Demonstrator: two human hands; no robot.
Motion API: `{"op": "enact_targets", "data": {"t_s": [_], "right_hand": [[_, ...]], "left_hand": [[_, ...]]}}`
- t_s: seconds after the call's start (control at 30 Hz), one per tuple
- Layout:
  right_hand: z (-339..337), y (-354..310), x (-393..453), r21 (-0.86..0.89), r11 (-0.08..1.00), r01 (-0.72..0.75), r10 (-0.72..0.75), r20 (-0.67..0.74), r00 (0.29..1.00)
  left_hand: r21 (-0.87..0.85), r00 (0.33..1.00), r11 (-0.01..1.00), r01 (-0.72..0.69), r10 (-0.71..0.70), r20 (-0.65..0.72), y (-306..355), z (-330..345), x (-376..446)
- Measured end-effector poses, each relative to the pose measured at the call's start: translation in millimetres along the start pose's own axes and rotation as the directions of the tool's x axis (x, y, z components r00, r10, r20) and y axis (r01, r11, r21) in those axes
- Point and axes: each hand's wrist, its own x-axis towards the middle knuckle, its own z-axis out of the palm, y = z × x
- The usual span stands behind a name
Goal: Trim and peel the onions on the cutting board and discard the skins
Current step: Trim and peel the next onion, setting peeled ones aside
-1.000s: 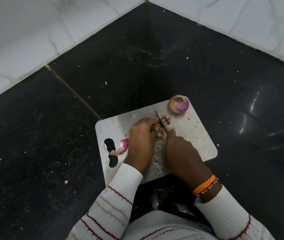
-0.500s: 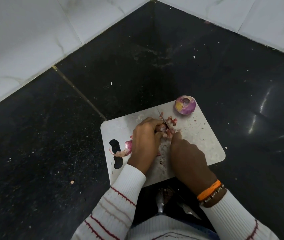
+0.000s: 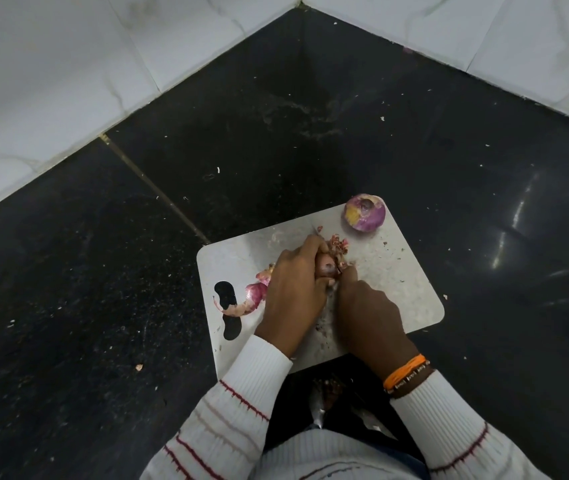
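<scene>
A white cutting board (image 3: 411, 289) lies on the dark counter. My left hand (image 3: 293, 289) grips a small red onion (image 3: 326, 268) at the board's middle. My right hand (image 3: 369, 313) holds a knife against that onion; only the blade tip (image 3: 315, 232) shows beyond my left fingers. Cut skin scraps (image 3: 338, 244) lie just behind the onion. A second, peeled onion (image 3: 365, 212) sits at the board's far right corner. Loose onion skins (image 3: 250, 297) lie left of my left hand, by the board's handle hole (image 3: 226, 294).
White tiled walls (image 3: 68, 81) meet in a corner behind the black counter (image 3: 276, 133). Small crumbs dot the counter. Something shiny (image 3: 324, 400) with skins in it sits below the counter edge, between my arms.
The knife has gone deeper behind my left fingers, so less blade shows. Both hands have stayed on the small onion; the view has shifted slightly.
</scene>
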Motion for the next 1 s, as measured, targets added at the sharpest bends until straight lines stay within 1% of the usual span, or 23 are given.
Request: {"op": "enact_targets", "data": {"t_s": [0.13,0.23,0.3,0.37,0.43,0.5,0.57,0.6,0.67,0.73,0.8,0.9,0.93,1.0], "right_hand": [[7,-3,-1,-0.051,0.999,-0.017,0.015,-0.055,0.998],[7,-4,-2,-0.060,0.998,-0.018,0.014,-0.052,0.999],[7,-3,-2,-0.043,0.999,-0.019,0.017,-0.050,0.999],[7,-1,-2,-0.024,1.000,-0.006,0.005,-0.044,0.999],[6,0,-3,-0.016,1.000,-0.001,0.001,-0.034,0.999],[4,0,-5,0.006,1.000,0.002,-0.002,-0.001,1.000],[-1,2,-4,0.029,1.000,0.006,-0.007,0.041,0.999],[-4,4,-3,0.035,0.999,0.013,-0.015,0.061,0.998],[-11,7,0,0.106,0.994,0.014,-0.022,0.071,0.997],[-19,9,0,0.264,0.964,0.025,-0.033,0.028,0.999],[-26,7,-2,0.391,0.918,0.072,-0.052,-0.062,0.997],[-36,2,-9,0.495,0.853,0.166,-0.072,-0.202,0.977],[-38,1,-12,0.506,0.842,0.188,-0.080,-0.227,0.971],[-39,-2,-18,0.520,0.826,0.217,-0.099,-0.246,0.964]], "left_hand": [[-0.131,0.999,0.991,-0.004,-0.001,-0.038,-6,4,-4],[-0.210,0.999,0.978,-0.001,-0.008,-0.040,-9,4,-7],[-0.312,0.999,0.950,0.015,-0.028,-0.035,-7,-1,-8],[-0.460,0.998,0.887,0.029,-0.051,-0.036,-3,-12,-8],[-0.621,0.999,0.783,0.023,-0.048,-0.024,0,-27,-7],[-0.774,1.000,0.633,0.014,-0.018,0.003,2,-40,-6],[-0.872,0.998,0.487,0.050,-0.004,0.055,4,-46,-8],[-0.898,0.996,0.433,0.081,-0.010,0.085,5,-47,-9],[-0.928,0.989,0.340,0.150,-0.038,0.146,5,-48,-10],[-0.951,0.972,0.203,0.232,-0.077,0.221,4,-48,-11],[-0.945,0.939,0.039,0.325,-0.128,0.318,3,-49,-10],[-0.899,0.878,-0.155,0.408,-0.201,0.434,0,-47,-8],[-0.887,0.865,-0.201,0.416,-0.212,0.454,0,-47,-6],[-0.872,0.851,-0.248,0.422,-0.222,0.475,-2,-48,-5]]}}
